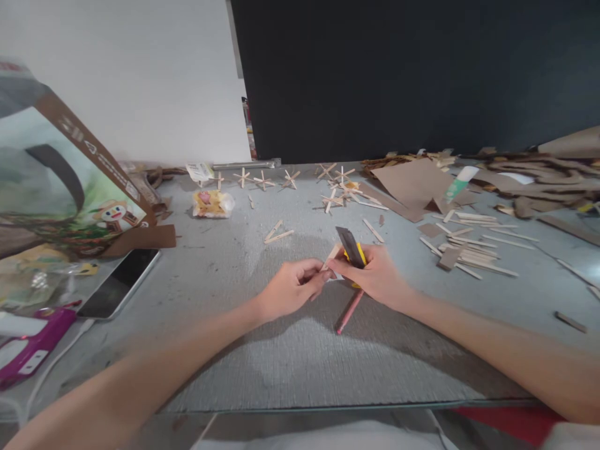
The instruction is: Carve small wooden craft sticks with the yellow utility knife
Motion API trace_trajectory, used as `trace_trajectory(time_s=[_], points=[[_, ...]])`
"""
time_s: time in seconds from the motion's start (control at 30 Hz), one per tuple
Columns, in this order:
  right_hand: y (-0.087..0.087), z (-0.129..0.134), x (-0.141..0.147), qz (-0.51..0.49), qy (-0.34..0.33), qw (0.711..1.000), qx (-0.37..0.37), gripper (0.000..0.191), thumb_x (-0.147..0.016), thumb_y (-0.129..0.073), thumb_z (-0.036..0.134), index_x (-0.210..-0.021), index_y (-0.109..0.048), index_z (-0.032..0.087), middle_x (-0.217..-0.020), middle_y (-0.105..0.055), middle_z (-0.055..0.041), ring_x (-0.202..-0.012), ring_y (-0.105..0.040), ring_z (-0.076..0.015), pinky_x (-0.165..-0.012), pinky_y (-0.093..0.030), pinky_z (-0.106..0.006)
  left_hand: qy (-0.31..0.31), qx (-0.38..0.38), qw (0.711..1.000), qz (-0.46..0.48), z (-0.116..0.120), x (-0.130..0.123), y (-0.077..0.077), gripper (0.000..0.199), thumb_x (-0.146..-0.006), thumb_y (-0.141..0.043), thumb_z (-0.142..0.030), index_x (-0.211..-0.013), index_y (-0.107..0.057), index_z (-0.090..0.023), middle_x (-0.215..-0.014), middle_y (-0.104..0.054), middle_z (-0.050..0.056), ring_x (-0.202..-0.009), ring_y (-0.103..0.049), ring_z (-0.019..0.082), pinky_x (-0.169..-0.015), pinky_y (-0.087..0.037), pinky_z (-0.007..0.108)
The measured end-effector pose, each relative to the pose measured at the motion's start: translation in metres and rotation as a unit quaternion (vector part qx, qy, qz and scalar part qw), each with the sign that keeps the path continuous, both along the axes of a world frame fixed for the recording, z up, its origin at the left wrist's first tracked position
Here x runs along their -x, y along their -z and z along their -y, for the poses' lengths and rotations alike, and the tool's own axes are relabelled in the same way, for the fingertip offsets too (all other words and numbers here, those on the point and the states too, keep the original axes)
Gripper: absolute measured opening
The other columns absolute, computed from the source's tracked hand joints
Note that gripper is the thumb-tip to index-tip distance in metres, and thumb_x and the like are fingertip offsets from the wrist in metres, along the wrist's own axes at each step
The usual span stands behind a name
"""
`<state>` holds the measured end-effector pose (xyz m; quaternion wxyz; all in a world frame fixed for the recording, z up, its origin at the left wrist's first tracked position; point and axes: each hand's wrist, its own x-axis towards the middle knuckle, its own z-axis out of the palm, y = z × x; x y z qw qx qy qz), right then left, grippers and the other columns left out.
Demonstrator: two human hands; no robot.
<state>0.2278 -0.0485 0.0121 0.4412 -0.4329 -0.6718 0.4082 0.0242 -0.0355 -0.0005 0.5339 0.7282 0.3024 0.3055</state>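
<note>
My left hand [296, 284] pinches a short flat wooden stick [332, 255] above the table. In my right hand [375, 275] sits a black and yellow utility knife [351, 245], its dark end pointing up and away from me. The right fingertips also touch the stick, close to the left ones. Beneath the right hand a reddish pencil [349, 312] lies slanted, its upper end hidden. Just beyond the hands, two joined sticks [278, 234] form a V, and a single stick [374, 230] lies to the right.
Several star shapes made of sticks [264, 180] line the back. A pile of loose sticks [473, 250], cardboard [412, 181] and a glue stick [462, 183] are at right. At left are a phone [119, 284], a purple device [35, 350] with a cable, a printed bag [89, 175] and a wrapped snack [212, 204].
</note>
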Motion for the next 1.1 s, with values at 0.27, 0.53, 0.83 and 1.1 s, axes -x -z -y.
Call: trace_trajectory(time_s=[0.27,0.53,0.83,1.1], points=[[0.002,-0.001,-0.005,0.012,0.052,0.998,-0.046,0.033,-0.092,-0.069,0.05,-0.078,-0.068,0.02,-0.056,-0.038,0.0068,-0.05,-0.032,-0.0097,-0.046,-0.025,-0.027,-0.032,-0.009,0.999,-0.031,-0.001,0.001,-0.001,0.044,-0.096,-0.057,-0.059,-0.084,-0.066,-0.018,-0.059,-0.048,-0.005,-0.055,-0.042,0.01,-0.056,-0.034,0.025],[0.011,-0.001,-0.025,0.106,-0.014,0.894,-0.434,0.019,-0.098,-0.063,0.016,-0.111,-0.073,0.025,-0.074,-0.069,-0.0007,-0.061,-0.061,-0.0142,-0.057,-0.049,-0.028,-0.088,0.009,0.994,0.061,-0.011,0.004,-0.003,0.049,-0.079,-0.079,-0.064,-0.086,-0.074,-0.016,-0.074,-0.064,0.002,-0.064,-0.049,0.011,-0.058,-0.04,0.025],[0.009,-0.012,-0.037,0.254,-0.057,0.728,-0.634,0.031,-0.098,-0.061,0.009,-0.127,-0.064,0.018,-0.072,-0.064,0.0003,-0.063,-0.06,-0.0158,-0.057,-0.052,-0.029,-0.076,0.064,0.987,0.129,-0.013,0.005,-0.003,0.046,-0.074,-0.089,-0.053,-0.093,-0.069,-0.017,-0.083,-0.068,0.002,-0.073,-0.06,0.012,-0.068,-0.047,0.025],[0.008,-0.007,-0.036,0.291,-0.05,0.706,-0.644,0.021,-0.099,-0.061,0.008,-0.112,-0.07,0.021,-0.072,-0.061,0.001,-0.064,-0.058,-0.0147,-0.059,-0.051,-0.029,-0.085,0.074,0.985,0.13,-0.011,0.006,-0.004,0.049,-0.078,-0.088,-0.048,-0.11,-0.066,-0.018,-0.089,-0.074,0.004,-0.078,-0.065,0.014,-0.072,-0.048,0.027]])
